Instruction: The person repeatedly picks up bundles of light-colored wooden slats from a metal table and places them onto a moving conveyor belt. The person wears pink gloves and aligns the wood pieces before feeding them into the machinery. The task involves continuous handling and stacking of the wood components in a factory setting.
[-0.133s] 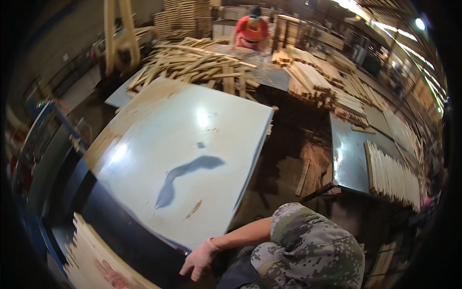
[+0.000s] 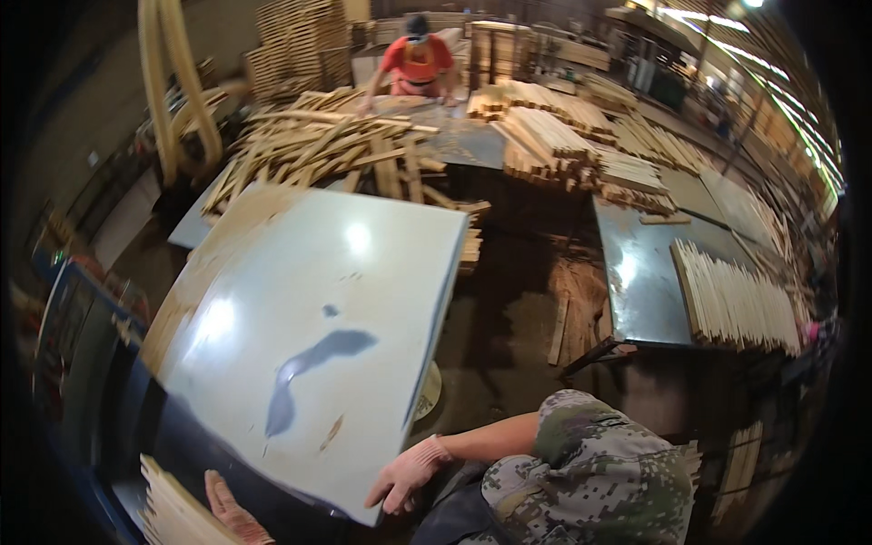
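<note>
Both hands have moved: the left hand [image 2: 234,510] goes from the top of the wooden slats [image 2: 177,510] to their side nearer the pale worktop [image 2: 391,272], and the gloved right hand [image 2: 409,475] comes onto the worktop's near right corner, so the slats, lying off its near left edge, seem less pressed now. The left hand keeps its fingers loose and extended toward the worktop, clasping nothing visible, while the right forearm [image 2: 490,438] reaches that corner, fingers bent over it; whether they grip, I cannot tell.

Left hand [image 2: 236,518] shifted to edge of slats [image 2: 177,510].
</note>
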The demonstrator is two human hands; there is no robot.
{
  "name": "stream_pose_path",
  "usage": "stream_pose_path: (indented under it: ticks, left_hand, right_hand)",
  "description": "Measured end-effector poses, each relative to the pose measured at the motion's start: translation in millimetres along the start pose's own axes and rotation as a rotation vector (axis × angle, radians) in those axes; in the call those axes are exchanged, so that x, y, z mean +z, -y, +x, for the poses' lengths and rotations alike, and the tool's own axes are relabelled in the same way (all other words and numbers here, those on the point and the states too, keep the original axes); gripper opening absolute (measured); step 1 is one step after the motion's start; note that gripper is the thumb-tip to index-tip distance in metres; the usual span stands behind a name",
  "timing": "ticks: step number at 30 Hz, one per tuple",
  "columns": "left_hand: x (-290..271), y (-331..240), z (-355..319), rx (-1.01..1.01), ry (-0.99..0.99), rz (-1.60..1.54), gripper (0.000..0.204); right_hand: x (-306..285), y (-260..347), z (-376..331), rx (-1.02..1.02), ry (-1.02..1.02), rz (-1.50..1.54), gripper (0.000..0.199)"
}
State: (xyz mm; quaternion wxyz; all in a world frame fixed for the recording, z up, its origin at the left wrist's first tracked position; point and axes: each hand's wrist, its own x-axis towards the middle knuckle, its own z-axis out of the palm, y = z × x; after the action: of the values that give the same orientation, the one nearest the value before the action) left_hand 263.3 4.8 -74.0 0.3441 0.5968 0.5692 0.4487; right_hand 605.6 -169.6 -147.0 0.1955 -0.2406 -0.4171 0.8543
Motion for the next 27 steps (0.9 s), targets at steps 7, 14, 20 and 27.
stream_pose_path:
  ticks: [7,14,20,27]
  left_hand:
    - [328,-87,-84,0.012,0.616,-0.522,0.046]
    - [566,-143,-202,-0.333,1.294,-0.291,0.044]
    - [706,-160,-253,-0.373,1.619,-0.153,0.052]
    - [843,-196,-231,-0.431,1.608,-0.087,0.053]
  right_hand:
    - [-103,-112,-277,0.205,-0.884,-0.231,0.053]
    - [-124,-275,-468,0.25,-1.553,0.143,0.05]
    - [-89,-428,-515,-0.042,-1.776,0.974,0.034]
    - [-134,-459,-537,0.591,-1.607,0.944,0.058]
